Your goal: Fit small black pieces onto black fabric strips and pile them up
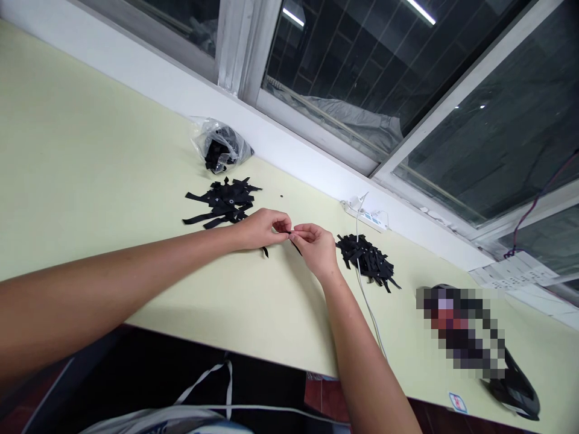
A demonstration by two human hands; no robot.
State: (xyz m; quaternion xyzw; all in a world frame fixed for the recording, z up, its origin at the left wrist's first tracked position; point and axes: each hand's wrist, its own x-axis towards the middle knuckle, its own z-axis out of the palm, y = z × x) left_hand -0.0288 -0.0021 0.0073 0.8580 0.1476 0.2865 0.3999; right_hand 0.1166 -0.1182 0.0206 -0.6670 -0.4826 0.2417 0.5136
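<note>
Above the pale table, my left hand (263, 229) and my right hand (315, 246) meet fingertip to fingertip. Both pinch a thin black fabric strip (296, 247), mostly hidden by the fingers. A dark end hangs below my left hand, and I cannot tell if it belongs to the same strip. Close behind my left wrist lies a loose pile of black strips (228, 198), some showing small round metal-like spots. Another, denser pile of black strips (368, 259) rests just right of my right hand.
A clear plastic bag (221, 147) with black pieces stands near the wall. A white power strip (365, 216) sits by the window ledge, and its white cable (362, 280) crosses the table beside my right forearm. A pixelated dark object (465, 331) lies at the right.
</note>
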